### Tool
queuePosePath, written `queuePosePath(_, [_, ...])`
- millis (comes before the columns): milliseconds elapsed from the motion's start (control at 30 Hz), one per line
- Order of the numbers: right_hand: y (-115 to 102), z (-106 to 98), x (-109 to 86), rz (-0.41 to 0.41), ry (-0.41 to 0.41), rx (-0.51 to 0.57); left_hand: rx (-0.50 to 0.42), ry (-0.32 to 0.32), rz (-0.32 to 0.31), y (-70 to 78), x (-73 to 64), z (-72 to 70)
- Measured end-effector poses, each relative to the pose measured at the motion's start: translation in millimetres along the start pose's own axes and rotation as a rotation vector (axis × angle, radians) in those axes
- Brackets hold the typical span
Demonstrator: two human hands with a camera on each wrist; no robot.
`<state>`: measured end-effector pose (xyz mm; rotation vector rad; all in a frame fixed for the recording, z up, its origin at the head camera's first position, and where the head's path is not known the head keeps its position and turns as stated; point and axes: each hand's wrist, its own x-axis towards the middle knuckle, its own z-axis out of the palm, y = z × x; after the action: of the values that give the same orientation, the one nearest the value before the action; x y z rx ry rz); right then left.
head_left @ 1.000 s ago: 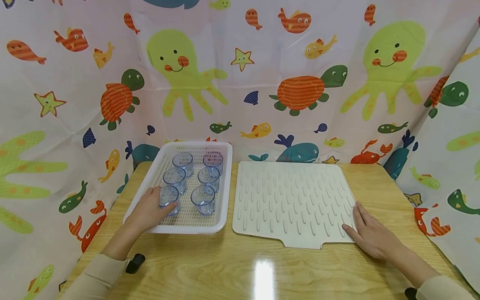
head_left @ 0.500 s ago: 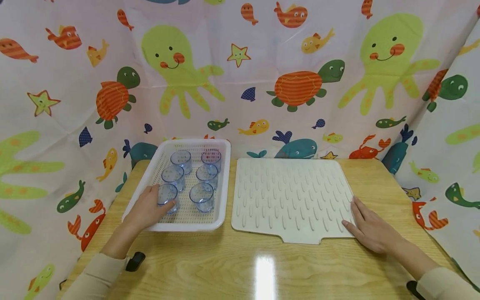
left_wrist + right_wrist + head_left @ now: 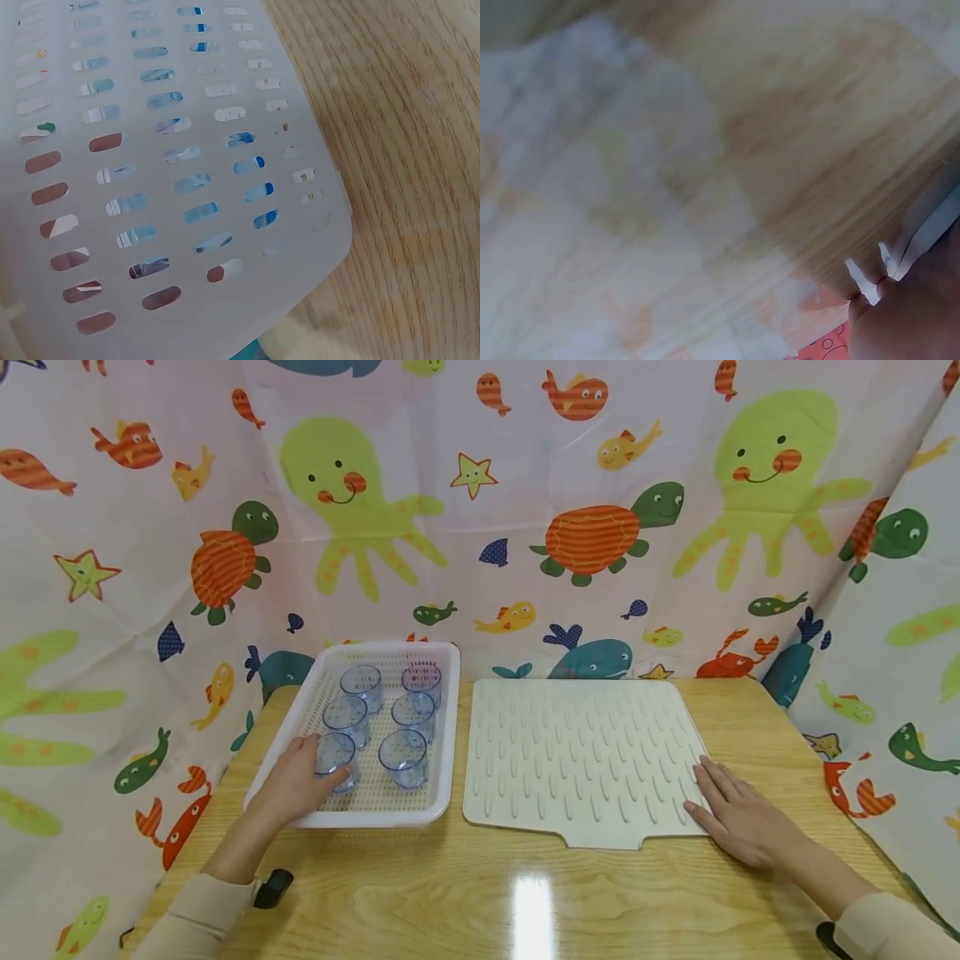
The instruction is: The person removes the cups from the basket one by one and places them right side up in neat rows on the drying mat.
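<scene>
In the head view, my left hand (image 3: 294, 787) reaches over the near left rim of a white slotted plastic basket (image 3: 375, 818). Its thumb and fingers grip a clear blue-tinted glass (image 3: 341, 764) that stands upright in the basket's near left corner. Several matching glasses stand beside and behind it in two columns, such as the glass (image 3: 405, 762) at near right. My right hand (image 3: 746, 822) rests with fairly straight fingers on the right edge of a cream ridged drying board (image 3: 577, 752). The left wrist view shows mostly the basket's slotted wall (image 3: 187, 300), with blue glass showing through slots.
Basket and board lie side by side on a wooden table (image 3: 420, 893), a narrow gap between them. A curtain (image 3: 495, 435) printed with sea animals encloses the back and both sides. The right wrist view is mostly blurred table and curtain.
My right fingertips have shifted slightly at the board's edge. The left hand keeps its grip on the glass, which stays in place. The head view has moved a little.
</scene>
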<state>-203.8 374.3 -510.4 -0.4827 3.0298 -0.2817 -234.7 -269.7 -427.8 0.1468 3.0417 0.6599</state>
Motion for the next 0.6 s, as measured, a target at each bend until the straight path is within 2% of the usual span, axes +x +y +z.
queuePosePath(367, [0.9, 1.7, 0.5, 0.012, -0.008, 0.010, -0.021, 0.008, -0.027, 2.2, 3.1, -2.3])
queuePosePath(600, [1.8, 1.8, 0.3, 0.012, -0.007, 0.001, -0.054, 0.087, -0.044, 3.7, -0.3, -1.1])
